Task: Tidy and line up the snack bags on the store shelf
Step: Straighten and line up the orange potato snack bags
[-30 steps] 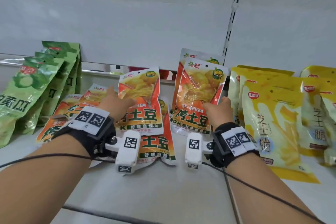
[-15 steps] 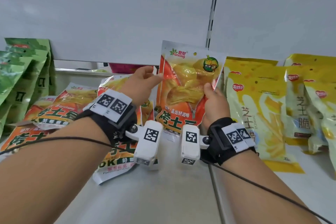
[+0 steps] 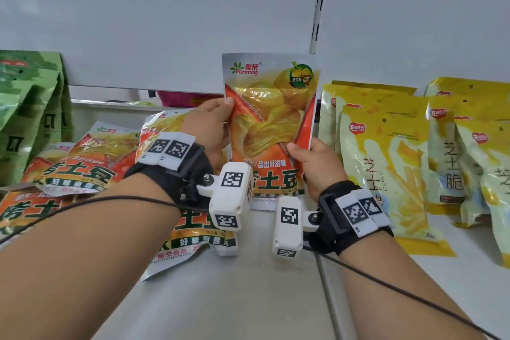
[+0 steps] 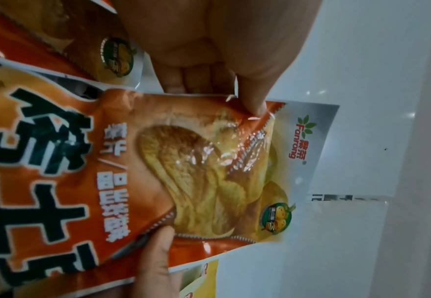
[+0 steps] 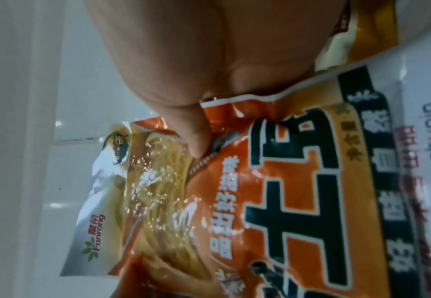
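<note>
An orange potato-chip bag [image 3: 271, 119] stands upright at the middle of the white shelf [image 3: 248, 298]. My left hand [image 3: 218, 124] pinches its left edge, thumb on the front. My right hand [image 3: 309, 157] pinches its right edge lower down. The left wrist view shows the same orange bag [image 4: 183, 171] with my left thumb on its front and fingers behind. In the right wrist view my right thumb presses the orange bag [image 5: 234, 201] front. Several more orange bags [image 3: 82, 171] lie flat and jumbled to the left.
Green snack bags [image 3: 30, 107] stand at the far left. Yellow cheese-snack bags [image 3: 386, 163] stand in rows on the right, close beside the held bag. The shelf's white back wall [image 3: 165, 22] rises behind. Wrist-camera cables trail over the shelf front.
My left hand let go of the orange bag it held at the left and came across to grip the left edge of the bag in my right hand. That bag now stands straighter.
</note>
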The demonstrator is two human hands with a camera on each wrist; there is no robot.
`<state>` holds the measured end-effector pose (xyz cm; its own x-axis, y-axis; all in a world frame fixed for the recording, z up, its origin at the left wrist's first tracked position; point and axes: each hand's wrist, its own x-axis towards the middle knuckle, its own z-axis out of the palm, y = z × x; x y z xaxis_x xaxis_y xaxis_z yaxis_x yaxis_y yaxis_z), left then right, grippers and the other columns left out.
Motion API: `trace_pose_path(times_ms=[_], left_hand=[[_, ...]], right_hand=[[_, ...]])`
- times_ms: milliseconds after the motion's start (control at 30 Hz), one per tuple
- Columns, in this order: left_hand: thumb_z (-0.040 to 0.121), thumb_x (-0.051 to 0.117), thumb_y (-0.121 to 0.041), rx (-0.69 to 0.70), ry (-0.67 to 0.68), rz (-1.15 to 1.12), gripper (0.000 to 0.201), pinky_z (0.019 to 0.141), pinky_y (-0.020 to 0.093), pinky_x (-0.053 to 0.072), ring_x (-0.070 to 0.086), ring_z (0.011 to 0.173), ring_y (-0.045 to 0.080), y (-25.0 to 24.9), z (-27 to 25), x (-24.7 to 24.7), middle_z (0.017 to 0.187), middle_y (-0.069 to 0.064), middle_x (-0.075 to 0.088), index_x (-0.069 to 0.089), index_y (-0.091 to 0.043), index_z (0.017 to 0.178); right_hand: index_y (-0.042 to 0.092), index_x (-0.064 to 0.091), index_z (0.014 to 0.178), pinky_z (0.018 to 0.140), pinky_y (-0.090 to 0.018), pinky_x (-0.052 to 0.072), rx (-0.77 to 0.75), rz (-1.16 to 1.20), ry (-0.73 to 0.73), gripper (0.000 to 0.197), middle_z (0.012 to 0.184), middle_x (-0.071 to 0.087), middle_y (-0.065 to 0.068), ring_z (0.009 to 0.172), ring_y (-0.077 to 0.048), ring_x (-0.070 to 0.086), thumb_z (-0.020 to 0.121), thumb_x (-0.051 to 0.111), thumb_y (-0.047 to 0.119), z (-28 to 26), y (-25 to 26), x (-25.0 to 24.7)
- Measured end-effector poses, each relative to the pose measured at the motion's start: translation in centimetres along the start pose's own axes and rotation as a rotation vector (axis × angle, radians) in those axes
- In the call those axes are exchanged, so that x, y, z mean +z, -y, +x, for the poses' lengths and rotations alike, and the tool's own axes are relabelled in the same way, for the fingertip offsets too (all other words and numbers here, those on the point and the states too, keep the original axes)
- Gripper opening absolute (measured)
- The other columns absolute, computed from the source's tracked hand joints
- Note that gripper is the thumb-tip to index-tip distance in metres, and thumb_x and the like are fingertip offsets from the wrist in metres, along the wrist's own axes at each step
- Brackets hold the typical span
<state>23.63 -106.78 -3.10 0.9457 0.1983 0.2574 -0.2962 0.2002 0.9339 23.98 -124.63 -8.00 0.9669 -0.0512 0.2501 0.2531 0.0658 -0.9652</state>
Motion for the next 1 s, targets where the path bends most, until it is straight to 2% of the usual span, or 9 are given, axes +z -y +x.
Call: trace_pose_path(times_ms=[167,300,400,500,600,700,800,900,1000], left_hand=[[0.089,0.064,-0.024,-0.071,0.153,0.148,0.012,0.059,0.021,0.053,0.071,0.081,0.011,1.7,-1.1,-0.8,0.087,-0.002,0.076,0.067,-0.022,0.100],[0.088,0.064,-0.012,-0.083,0.165,0.271,0.009,0.081,0.044,0.052,0.063,0.077,0.026,2.7,-1.7,-0.9,0.078,0.008,0.069,0.064,-0.013,0.079],[0.089,0.062,-0.009,-0.072,0.096,0.162,0.011,0.071,0.042,0.056,0.067,0.065,0.023,2.6,-1.4,-1.1,0.069,0.005,0.070,0.060,-0.010,0.078],[0.089,0.063,-0.011,-0.061,0.058,0.130,0.011,0.070,0.044,0.057,0.069,0.064,0.023,2.4,-1.1,-1.3,0.066,0.005,0.071,0.059,-0.010,0.079],[0.089,0.064,-0.013,-0.062,0.043,0.132,0.013,0.082,0.057,0.054,0.068,0.076,0.031,2.2,-1.1,-1.5,0.077,0.012,0.071,0.060,-0.012,0.076],[0.088,0.066,-0.016,-0.039,0.031,0.144,0.015,0.081,0.061,0.053,0.068,0.079,0.032,2.2,-0.9,-1.5,0.079,0.014,0.071,0.061,-0.014,0.073],[0.086,0.068,-0.020,0.004,-0.020,0.213,0.015,0.077,0.057,0.056,0.071,0.078,0.032,2.1,-0.7,-1.7,0.075,0.008,0.073,0.062,-0.018,0.073],[0.085,0.069,-0.023,0.025,-0.052,0.242,0.017,0.078,0.056,0.056,0.071,0.079,0.033,2.0,-0.6,-1.9,0.077,0.008,0.073,0.061,-0.020,0.070],[0.084,0.069,-0.023,0.007,-0.040,0.239,0.016,0.081,0.059,0.054,0.069,0.083,0.035,1.7,-0.7,-2.2,0.079,0.011,0.072,0.062,-0.020,0.071]], right_hand=[[0.020,0.064,0.080,0.066,-0.030,0.055,-0.083,0.131,-0.137,0.017,0.070,0.070,0.006,0.066,-0.012,0.066,0.091,0.058,0.009,0.1,0.6,-0.3],[0.018,0.065,0.086,0.080,-0.039,0.056,-0.091,0.202,-0.125,0.010,0.084,0.071,-0.003,0.079,-0.020,0.067,0.090,0.060,0.010,-0.4,1.1,0.0],[0.014,0.062,0.083,0.091,-0.053,0.051,-0.011,0.201,-0.079,0.006,0.092,0.070,-0.011,0.095,-0.033,0.066,0.088,0.063,0.016,-0.5,0.9,0.2],[0.014,0.062,0.071,0.091,-0.055,0.050,-0.009,0.082,-0.070,0.020,0.088,0.071,-0.012,0.095,-0.036,0.066,0.091,0.060,0.020,-0.5,0.4,0.4],[0.017,0.062,0.067,0.081,-0.049,0.055,-0.063,0.020,-0.087,0.027,0.072,0.071,-0.003,0.076,-0.026,0.068,0.093,0.056,0.021,-0.6,0.2,0.4],[0.019,0.063,0.071,0.066,-0.033,0.056,-0.095,0.002,-0.107,0.024,0.065,0.071,0.006,0.063,-0.013,0.067,0.093,0.056,0.024,-0.5,0.2,0.3],[0.020,0.064,0.086,0.066,-0.031,0.057,-0.017,0.051,-0.004,0.009,0.078,0.073,0.004,0.073,-0.014,0.069,0.088,0.063,0.029,-0.7,0.4,0.3],[0.027,0.056,0.107,0.064,-0.033,0.055,0.058,-0.045,0.172,0.044,0.100,0.071,0.001,0.087,-0.017,0.068,0.070,0.078,0.022,-1.0,0.3,0.1],[0.028,0.051,0.106,0.057,-0.025,0.052,-0.037,-0.260,0.182,0.051,0.098,0.070,0.002,0.084,-0.013,0.067,0.069,0.080,0.009,-1.1,0.2,0.4]])
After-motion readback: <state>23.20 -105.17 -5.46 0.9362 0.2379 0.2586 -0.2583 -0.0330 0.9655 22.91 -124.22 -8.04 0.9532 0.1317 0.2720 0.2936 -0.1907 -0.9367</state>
